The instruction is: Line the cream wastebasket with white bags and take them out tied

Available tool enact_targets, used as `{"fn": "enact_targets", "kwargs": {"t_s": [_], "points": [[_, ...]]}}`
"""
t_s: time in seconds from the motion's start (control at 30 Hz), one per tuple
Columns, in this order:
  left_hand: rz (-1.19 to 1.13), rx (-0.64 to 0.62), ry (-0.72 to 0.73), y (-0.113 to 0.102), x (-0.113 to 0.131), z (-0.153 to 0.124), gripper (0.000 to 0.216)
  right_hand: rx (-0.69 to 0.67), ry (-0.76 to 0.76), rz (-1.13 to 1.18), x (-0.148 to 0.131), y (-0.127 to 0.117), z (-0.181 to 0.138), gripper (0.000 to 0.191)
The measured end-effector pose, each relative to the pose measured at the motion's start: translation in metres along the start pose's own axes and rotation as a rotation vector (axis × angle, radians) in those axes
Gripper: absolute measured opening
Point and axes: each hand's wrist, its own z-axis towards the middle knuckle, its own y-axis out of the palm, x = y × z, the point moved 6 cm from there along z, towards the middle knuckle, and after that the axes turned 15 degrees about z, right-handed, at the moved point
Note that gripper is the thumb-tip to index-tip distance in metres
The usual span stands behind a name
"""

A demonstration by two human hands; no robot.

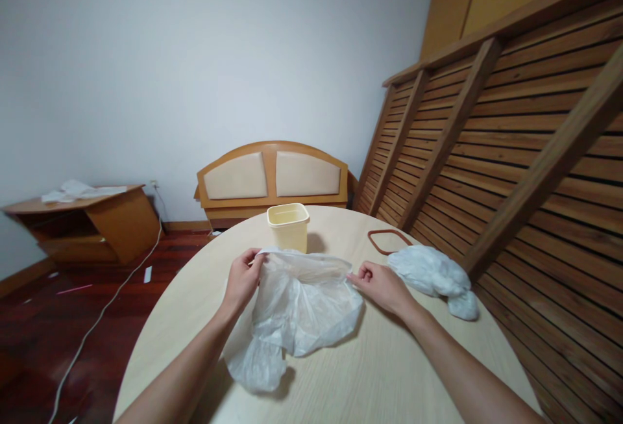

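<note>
Our left hand (244,274) pinches one upper corner of a plastic bag (309,307); our right hand (382,284) seems to pinch the other. Bag spreads between the fingertips, yellow bin (291,232) just beyond.

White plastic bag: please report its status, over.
Left hand, right hand: both gripping white bag by edge. Bag: crumpled, spread between them. Yellow container: upright beyond, apparently not blocking hands.

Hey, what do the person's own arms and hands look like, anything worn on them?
The left hand and right hand are bare, with no gloves, rings or watch to be seen. No sleeve shows on the left forearm or right forearm, and no markings stand out.
</note>
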Motion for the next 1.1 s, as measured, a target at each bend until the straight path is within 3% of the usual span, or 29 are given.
{"fn": "enact_targets", "kwargs": {"t_s": [0.1, 0.3, 0.53, 0.7, 0.9, 0.97, 1.1], "points": [[0.017, 0.025, 0.018, -0.002, 0.0, 0.002, 0.036, -0.037, -0.004, -0.083, -0.006, 0.011, -0.004, 0.035], [0.05, 0.108, 0.026, -0.012, -0.003, 0.008, 0.034, -0.083, 0.001, -0.069, -0.001, 0.015, -0.006, 0.009], [0.027, 0.137, -0.021, -0.02, -0.016, 0.017, 0.038, 0.046, -0.008, 0.08, 0.02, -0.012, 0.008, 0.014], [0.004, 0.163, -0.069, -0.023, -0.027, 0.022, 0.042, 0.191, -0.068, 0.27, 0.03, -0.041, 0.019, 0.029], [0.035, 0.13, -0.039, -0.017, -0.027, 0.021, 0.04, 0.306, -0.101, 0.361, 0.026, -0.054, 0.018, 0.038], [0.073, 0.12, 0.002, -0.014, -0.024, 0.02, 0.036, 0.232, -0.141, 0.319, 0.014, -0.049, 0.014, 0.035], [0.16, 0.148, 0.085, -0.013, -0.015, 0.015, 0.031, -0.106, -0.318, 0.17, -0.025, -0.023, -0.002, 0.025]]}}
